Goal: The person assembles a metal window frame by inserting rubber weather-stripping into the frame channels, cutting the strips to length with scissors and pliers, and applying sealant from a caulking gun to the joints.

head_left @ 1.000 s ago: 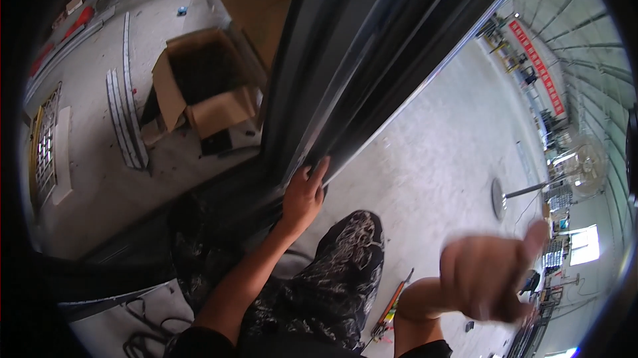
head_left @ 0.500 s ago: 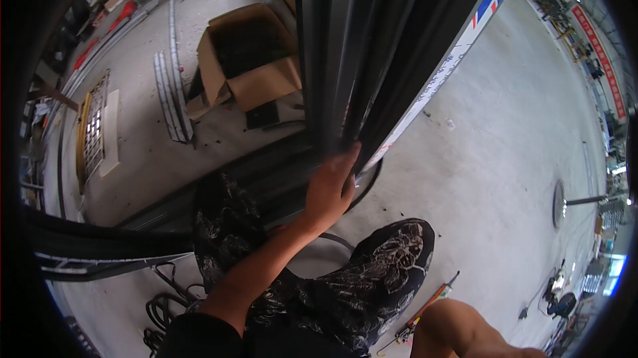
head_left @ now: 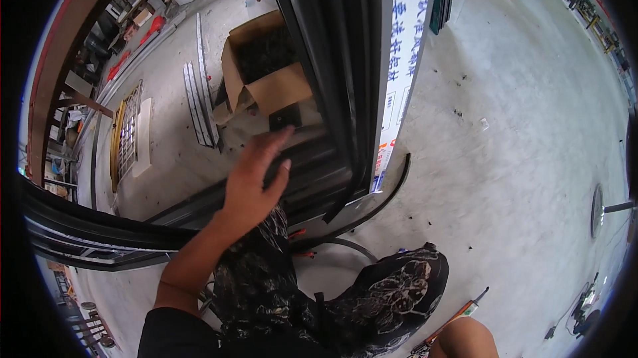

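My left hand (head_left: 256, 178) hovers open, fingers spread, just left of a long bundle of black metal profiles (head_left: 332, 59) that runs from the floor up past the top of the view. It touches nothing that I can see. A white printed film strip (head_left: 402, 59) covers the bundle's right face. My right hand is out of view; only a bare patch of arm (head_left: 468, 339) shows at the bottom edge. My patterned dark trousers (head_left: 372, 298) fill the lower middle.
An open cardboard box (head_left: 266, 72) sits on the concrete floor behind the profiles. Silver rails (head_left: 199, 95) and a metal grille (head_left: 126, 132) lie to the left. A black rubber strip (head_left: 392, 192) curves by the bundle's foot. An orange-tipped tube (head_left: 458, 318) lies near my leg.
My left hand let go of the profile edge and drew back to the left with fingers spread. My right hand, raised a second ago, has left the view. The view swung left.
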A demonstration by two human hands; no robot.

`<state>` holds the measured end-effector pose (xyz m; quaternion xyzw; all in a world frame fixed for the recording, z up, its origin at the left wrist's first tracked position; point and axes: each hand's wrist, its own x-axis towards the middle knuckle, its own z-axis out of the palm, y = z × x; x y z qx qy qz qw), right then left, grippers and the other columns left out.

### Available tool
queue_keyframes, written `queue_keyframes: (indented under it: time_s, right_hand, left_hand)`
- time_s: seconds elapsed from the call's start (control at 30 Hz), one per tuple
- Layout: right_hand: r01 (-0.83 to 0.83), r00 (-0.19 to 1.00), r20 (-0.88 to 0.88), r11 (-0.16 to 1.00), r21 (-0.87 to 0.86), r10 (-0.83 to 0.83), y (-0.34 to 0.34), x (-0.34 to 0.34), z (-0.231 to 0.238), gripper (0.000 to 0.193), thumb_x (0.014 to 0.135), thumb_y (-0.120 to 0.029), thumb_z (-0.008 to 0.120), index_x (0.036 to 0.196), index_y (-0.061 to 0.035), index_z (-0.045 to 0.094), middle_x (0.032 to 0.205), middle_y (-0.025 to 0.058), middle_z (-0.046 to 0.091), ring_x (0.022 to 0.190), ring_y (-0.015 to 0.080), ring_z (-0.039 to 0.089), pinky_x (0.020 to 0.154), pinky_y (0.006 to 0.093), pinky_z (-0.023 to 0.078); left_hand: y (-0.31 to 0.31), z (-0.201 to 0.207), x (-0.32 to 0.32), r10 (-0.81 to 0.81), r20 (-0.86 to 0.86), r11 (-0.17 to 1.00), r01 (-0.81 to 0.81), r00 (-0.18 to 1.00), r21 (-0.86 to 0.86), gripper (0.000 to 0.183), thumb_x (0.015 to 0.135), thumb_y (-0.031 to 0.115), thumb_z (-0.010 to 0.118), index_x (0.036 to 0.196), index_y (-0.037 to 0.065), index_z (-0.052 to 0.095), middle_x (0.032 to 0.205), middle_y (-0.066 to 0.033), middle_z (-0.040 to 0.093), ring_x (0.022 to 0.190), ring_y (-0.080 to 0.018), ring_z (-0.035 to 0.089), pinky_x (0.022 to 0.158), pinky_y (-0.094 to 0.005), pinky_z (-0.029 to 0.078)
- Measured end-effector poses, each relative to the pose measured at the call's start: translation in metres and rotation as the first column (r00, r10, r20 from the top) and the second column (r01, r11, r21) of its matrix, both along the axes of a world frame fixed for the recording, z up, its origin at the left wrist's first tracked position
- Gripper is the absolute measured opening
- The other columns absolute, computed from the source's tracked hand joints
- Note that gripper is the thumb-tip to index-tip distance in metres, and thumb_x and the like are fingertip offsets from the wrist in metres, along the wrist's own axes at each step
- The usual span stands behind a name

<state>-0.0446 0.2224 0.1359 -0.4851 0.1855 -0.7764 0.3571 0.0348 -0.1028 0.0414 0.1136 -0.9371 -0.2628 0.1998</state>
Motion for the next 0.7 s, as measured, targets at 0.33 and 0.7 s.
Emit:
queue_keyframes:
  time_s: [0.33, 0.7]
  right_hand:
    - [0.203, 0.957, -0.22, 0.979, 0.035, -0.191, -0.02, 0.021, -0.064, 0.032, 0.097, -0.018, 0.045, 0.066, -0.0144, 0.037, 0.058, -0.0017, 0.039, 0.048, 0.0117, 0.041, 0.047, 0.0241, 0.029]
    - [0.637, 0.41, -0.691, 0.729, -0.25, -0.595, -0.068, 0.082, -0.062, 0.031, 0.094, -0.019, 0.049, 0.066, -0.0133, 0.037, 0.059, -0.0042, 0.039, 0.049, 0.0085, 0.04, 0.049, 0.0211, 0.03]
  left_hand:
    - [-0.043, -0.066, 0.035, 0.086, 0.171, 0.993, -0.071, 0.982, -0.097, 0.044, 0.088, -0.002, 0.059, 0.131, 0.006, 0.057, 0.12, -0.0159, 0.058, 0.108, -0.0285, 0.061, 0.09, -0.0346, 0.051]
    - [-0.036, -0.146, 0.074, -0.054, 0.146, 0.988, 0.031, 0.988, 0.153, 0.038, 0.089, 0.011, 0.064, 0.127, 0.01, 0.06, 0.117, -0.014, 0.06, 0.097, -0.0335, 0.062, 0.081, -0.0384, 0.052]
